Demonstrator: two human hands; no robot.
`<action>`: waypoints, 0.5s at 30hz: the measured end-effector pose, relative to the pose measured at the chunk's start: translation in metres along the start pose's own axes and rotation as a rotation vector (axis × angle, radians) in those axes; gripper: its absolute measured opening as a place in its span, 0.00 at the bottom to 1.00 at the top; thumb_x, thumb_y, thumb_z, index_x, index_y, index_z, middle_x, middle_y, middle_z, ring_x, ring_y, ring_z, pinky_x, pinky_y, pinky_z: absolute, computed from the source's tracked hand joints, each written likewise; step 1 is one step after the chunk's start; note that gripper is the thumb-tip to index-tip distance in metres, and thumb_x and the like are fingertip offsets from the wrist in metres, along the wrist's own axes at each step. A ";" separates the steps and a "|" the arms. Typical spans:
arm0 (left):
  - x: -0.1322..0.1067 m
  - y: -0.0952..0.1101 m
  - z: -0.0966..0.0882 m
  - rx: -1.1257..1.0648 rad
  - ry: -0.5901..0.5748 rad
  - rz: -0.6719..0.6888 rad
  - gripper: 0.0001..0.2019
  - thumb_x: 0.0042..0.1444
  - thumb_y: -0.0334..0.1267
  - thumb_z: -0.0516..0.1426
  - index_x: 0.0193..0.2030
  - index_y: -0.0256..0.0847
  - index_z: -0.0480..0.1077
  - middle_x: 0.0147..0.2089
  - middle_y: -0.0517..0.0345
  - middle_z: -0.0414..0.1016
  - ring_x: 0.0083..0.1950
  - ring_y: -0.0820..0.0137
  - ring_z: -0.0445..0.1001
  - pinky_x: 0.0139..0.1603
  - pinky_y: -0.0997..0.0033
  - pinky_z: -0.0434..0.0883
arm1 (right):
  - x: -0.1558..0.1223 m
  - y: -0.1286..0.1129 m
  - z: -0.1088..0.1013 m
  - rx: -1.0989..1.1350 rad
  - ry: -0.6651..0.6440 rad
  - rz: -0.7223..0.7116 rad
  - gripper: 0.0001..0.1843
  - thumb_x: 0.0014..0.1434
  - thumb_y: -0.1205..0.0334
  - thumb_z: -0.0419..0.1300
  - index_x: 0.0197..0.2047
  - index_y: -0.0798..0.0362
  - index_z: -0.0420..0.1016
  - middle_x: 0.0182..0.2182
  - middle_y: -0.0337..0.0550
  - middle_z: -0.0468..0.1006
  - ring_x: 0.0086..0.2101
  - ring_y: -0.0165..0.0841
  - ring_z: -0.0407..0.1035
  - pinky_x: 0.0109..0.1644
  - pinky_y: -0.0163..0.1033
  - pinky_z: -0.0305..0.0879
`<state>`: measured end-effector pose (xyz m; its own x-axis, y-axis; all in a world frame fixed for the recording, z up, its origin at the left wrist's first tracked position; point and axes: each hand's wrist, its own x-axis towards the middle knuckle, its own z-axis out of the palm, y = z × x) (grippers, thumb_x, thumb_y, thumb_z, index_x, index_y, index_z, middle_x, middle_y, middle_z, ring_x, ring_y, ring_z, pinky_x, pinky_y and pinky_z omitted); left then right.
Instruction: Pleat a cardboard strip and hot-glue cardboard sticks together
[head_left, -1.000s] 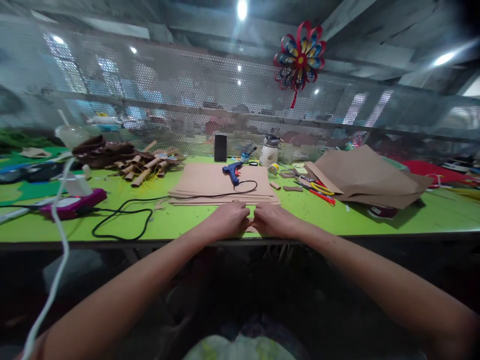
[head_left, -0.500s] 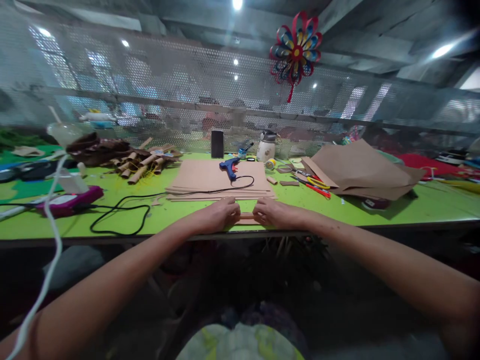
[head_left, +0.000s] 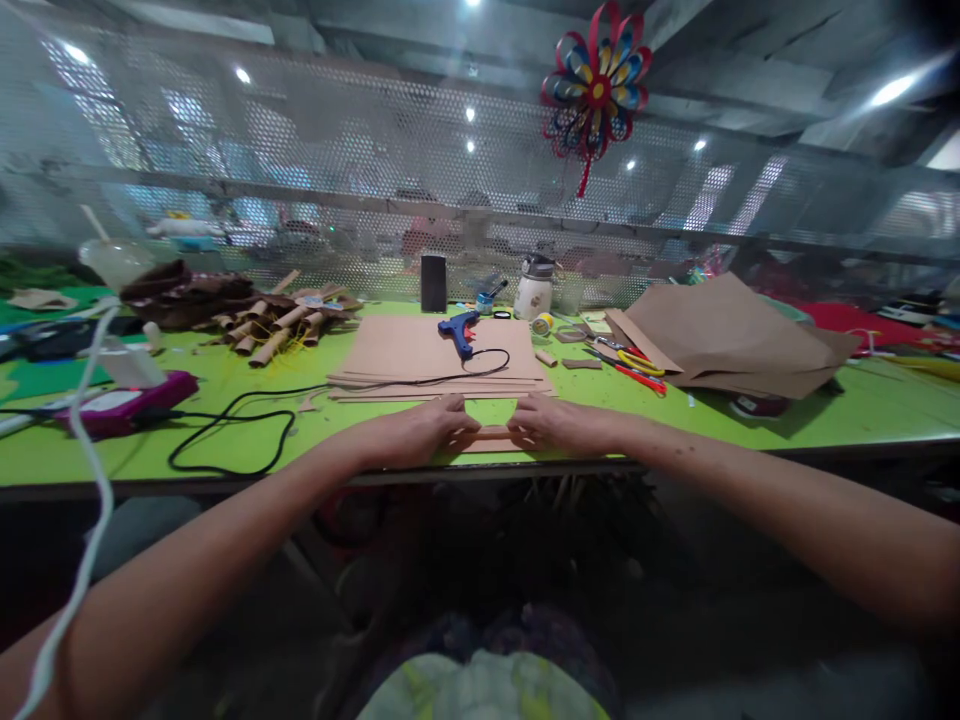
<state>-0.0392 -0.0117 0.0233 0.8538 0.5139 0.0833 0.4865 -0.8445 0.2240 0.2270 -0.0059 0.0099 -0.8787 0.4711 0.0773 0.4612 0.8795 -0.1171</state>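
A strip of brown kraft paper (head_left: pixel 493 436), folded or rolled along its far edge, lies at the front edge of the green table. My left hand (head_left: pixel 424 430) pinches its left part, fingers curled over the paper. On the right part, my right hand (head_left: pixel 559 427) grips in the same way, so a short stretch of paper shows between the two. Just beyond my hands is a stack of brown paper sheets (head_left: pixel 390 350). On that stack rests a blue glue gun (head_left: pixel 459 334), its black cord running left.
Rolled paper tubes (head_left: pixel 281 330) lie in a pile at left, near a purple power strip (head_left: pixel 142 402). Pliers and scissors (head_left: pixel 630 365) sit right of the stack, before a large brown paper pile (head_left: pixel 731 335). A white bottle (head_left: pixel 535 288) stands behind. A white cable (head_left: pixel 94 440) hangs at left.
The camera view has shifted slightly. Both hands keep their grip on the paper strip, with the fingers slightly shifted; the surrounding things stay where they were.
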 end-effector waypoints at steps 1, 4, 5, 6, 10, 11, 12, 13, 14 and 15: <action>0.000 -0.001 0.000 0.007 0.000 0.006 0.11 0.61 0.32 0.48 0.41 0.40 0.72 0.38 0.55 0.65 0.37 0.70 0.66 0.40 0.74 0.63 | -0.001 -0.001 -0.001 0.002 -0.010 -0.003 0.04 0.60 0.71 0.55 0.38 0.57 0.69 0.35 0.45 0.66 0.35 0.32 0.59 0.39 0.34 0.56; 0.001 -0.001 0.002 0.019 0.014 0.014 0.11 0.60 0.32 0.49 0.44 0.41 0.72 0.38 0.54 0.65 0.38 0.69 0.66 0.41 0.74 0.63 | -0.004 -0.003 -0.004 -0.007 -0.016 -0.011 0.05 0.60 0.72 0.54 0.39 0.56 0.70 0.35 0.44 0.66 0.35 0.32 0.59 0.40 0.35 0.56; 0.000 -0.001 0.002 0.020 0.020 0.013 0.11 0.60 0.32 0.50 0.43 0.41 0.72 0.38 0.54 0.65 0.39 0.69 0.66 0.41 0.74 0.63 | -0.005 -0.004 -0.005 -0.015 -0.012 -0.011 0.06 0.60 0.72 0.53 0.39 0.56 0.70 0.35 0.45 0.66 0.35 0.32 0.59 0.40 0.35 0.56; 0.000 -0.001 0.002 0.019 0.028 0.010 0.11 0.60 0.32 0.50 0.42 0.41 0.72 0.38 0.54 0.65 0.39 0.69 0.66 0.41 0.74 0.63 | -0.005 -0.005 -0.006 -0.024 -0.011 -0.007 0.07 0.61 0.72 0.53 0.40 0.56 0.70 0.35 0.45 0.66 0.36 0.33 0.59 0.40 0.35 0.56; -0.001 0.003 0.002 0.013 0.042 -0.003 0.09 0.58 0.29 0.50 0.37 0.39 0.71 0.38 0.55 0.65 0.37 0.71 0.66 0.40 0.74 0.63 | -0.007 -0.012 -0.009 -0.061 -0.043 0.010 0.12 0.58 0.76 0.52 0.44 0.57 0.68 0.38 0.46 0.67 0.37 0.34 0.59 0.41 0.36 0.58; 0.000 0.004 0.002 0.014 0.044 -0.006 0.09 0.58 0.29 0.50 0.35 0.39 0.71 0.37 0.56 0.65 0.36 0.71 0.66 0.40 0.74 0.63 | -0.007 -0.014 -0.010 -0.065 -0.053 0.011 0.12 0.58 0.77 0.52 0.44 0.57 0.68 0.38 0.47 0.67 0.38 0.34 0.59 0.42 0.36 0.58; 0.000 0.005 0.002 0.015 0.046 -0.010 0.09 0.58 0.29 0.50 0.35 0.39 0.71 0.36 0.56 0.65 0.35 0.71 0.65 0.39 0.74 0.63 | -0.007 -0.015 -0.011 -0.068 -0.058 0.012 0.13 0.57 0.77 0.52 0.44 0.57 0.68 0.38 0.46 0.67 0.38 0.34 0.59 0.42 0.36 0.58; 0.001 0.006 0.002 0.018 0.047 -0.012 0.09 0.58 0.29 0.49 0.35 0.38 0.71 0.36 0.56 0.65 0.35 0.71 0.65 0.39 0.74 0.63 | -0.008 -0.016 -0.012 -0.067 -0.063 0.010 0.13 0.56 0.78 0.52 0.44 0.57 0.68 0.38 0.46 0.67 0.37 0.34 0.60 0.42 0.36 0.58; 0.002 0.006 0.003 0.023 0.054 -0.013 0.09 0.59 0.30 0.49 0.35 0.38 0.71 0.36 0.55 0.65 0.35 0.71 0.66 0.39 0.73 0.63 | -0.008 -0.017 -0.012 -0.066 -0.062 0.012 0.14 0.56 0.78 0.52 0.45 0.57 0.68 0.38 0.46 0.68 0.38 0.34 0.60 0.42 0.36 0.59; 0.003 0.006 0.005 0.030 0.066 -0.016 0.10 0.60 0.30 0.48 0.36 0.38 0.71 0.36 0.55 0.65 0.35 0.71 0.66 0.38 0.73 0.63 | -0.009 -0.017 -0.011 -0.063 -0.056 0.017 0.16 0.55 0.78 0.53 0.46 0.57 0.68 0.39 0.47 0.68 0.38 0.34 0.61 0.42 0.36 0.59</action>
<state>-0.0328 -0.0160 0.0205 0.8322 0.5355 0.1437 0.5063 -0.8396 0.1969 0.2283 -0.0239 0.0226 -0.8753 0.4832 0.0197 0.4816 0.8746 -0.0553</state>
